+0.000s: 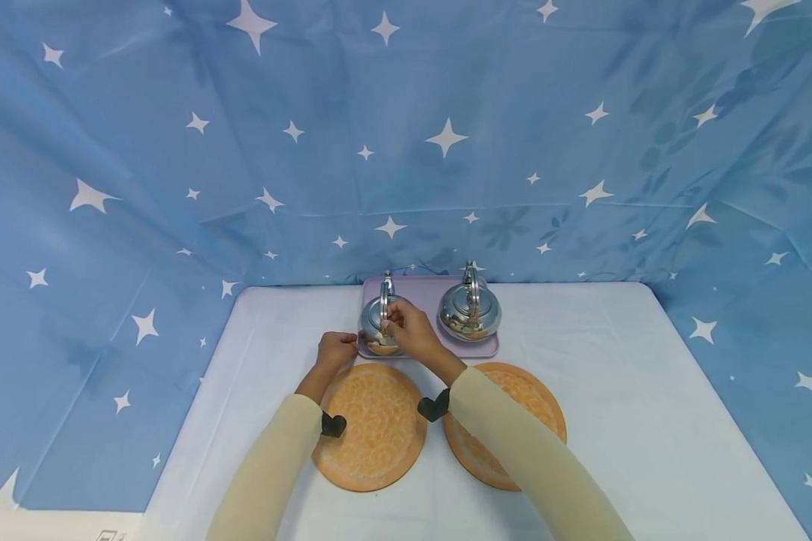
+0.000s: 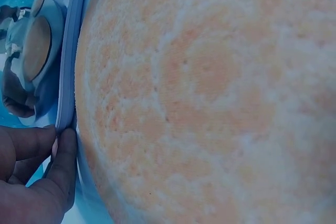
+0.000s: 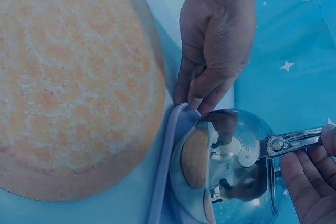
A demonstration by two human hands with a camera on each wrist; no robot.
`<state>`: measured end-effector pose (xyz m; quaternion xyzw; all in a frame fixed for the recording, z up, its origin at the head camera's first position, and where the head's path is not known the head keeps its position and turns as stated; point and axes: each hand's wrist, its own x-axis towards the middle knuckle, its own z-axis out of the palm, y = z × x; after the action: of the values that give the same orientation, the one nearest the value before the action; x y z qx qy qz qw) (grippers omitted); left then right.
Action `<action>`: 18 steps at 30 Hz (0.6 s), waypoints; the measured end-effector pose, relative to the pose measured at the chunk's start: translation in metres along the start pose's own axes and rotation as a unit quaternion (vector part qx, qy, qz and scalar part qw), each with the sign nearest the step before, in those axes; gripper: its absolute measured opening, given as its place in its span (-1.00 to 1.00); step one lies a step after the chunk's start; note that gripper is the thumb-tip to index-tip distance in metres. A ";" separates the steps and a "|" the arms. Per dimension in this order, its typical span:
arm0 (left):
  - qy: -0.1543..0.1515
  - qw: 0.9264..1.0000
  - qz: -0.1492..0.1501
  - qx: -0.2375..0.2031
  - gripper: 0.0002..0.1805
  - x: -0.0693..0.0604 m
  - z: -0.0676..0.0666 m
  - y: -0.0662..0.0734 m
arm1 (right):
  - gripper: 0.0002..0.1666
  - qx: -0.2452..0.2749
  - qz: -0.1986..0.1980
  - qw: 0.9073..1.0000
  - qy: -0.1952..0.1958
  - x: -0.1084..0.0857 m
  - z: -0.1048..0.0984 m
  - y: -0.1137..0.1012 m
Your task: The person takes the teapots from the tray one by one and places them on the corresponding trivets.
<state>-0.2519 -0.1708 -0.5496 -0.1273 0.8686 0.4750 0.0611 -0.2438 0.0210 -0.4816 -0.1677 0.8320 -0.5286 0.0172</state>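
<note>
Two shiny metal teapots stand on a lilac tray [image 1: 419, 300] at the table's back edge. My right hand [image 1: 411, 329] holds the raised handle [image 3: 294, 142] of the left teapot [image 1: 371, 324], its fingers around the metal strip. That teapot appears to sit at the tray's left end. At the tray's front left corner, my left hand [image 1: 337, 350] pinches the rim between thumb and fingers, as the left wrist view shows close up [image 2: 65, 93]. Toward the tray's right end is the other teapot [image 1: 470, 309], untouched by either hand.
Two round placemats with a pastry-like print lie in front of the tray: a left placemat [image 1: 372, 428] and a right placemat [image 1: 477, 443], partly under my right sleeve. A white cloth [image 1: 649, 421] covers the table. Behind hangs a blue star-patterned curtain [image 1: 487, 173].
</note>
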 end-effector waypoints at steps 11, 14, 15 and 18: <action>-0.015 1.000 -0.014 -0.014 -0.65 -0.001 -0.003 0.001 | -0.90 -0.009 -0.003 1.000 -0.023 -0.010 -0.005 -0.013; -0.019 1.000 -0.009 -0.017 -0.63 -0.001 -0.004 0.000 | -0.91 -0.014 -0.014 0.999 -0.043 -0.015 -0.004 -0.020; -0.021 1.000 -0.006 -0.013 -0.61 -0.001 -0.004 -0.001 | -0.91 -0.015 -0.017 0.998 -0.050 -0.017 -0.004 -0.022; -0.029 1.000 -0.003 -0.011 -0.55 -0.001 -0.005 -0.002 | -0.91 -0.022 -0.034 0.997 -0.065 -0.022 -0.004 -0.028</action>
<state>-0.2507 -0.1759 -0.5483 -0.1166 0.8611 0.4874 0.0859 -0.2167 0.0203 -0.4587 -0.2302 0.8343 -0.4985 0.0499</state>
